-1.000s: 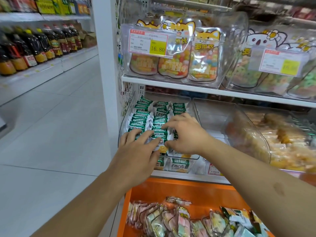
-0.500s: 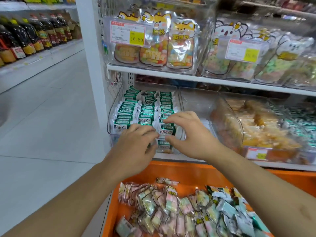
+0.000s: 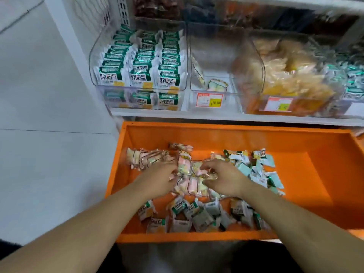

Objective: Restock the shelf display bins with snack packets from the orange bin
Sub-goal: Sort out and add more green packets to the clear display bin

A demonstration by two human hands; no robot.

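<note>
Reaching into orange bin | left hand, right hand: grip curled on pastel packets

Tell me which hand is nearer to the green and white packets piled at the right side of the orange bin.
Right. The right hand lies just beside the green and white packets; the left hand is farther left, across the pink packets.

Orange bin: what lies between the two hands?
Head view: pastel pink snack packets lie between the left hand and right hand.
</note>
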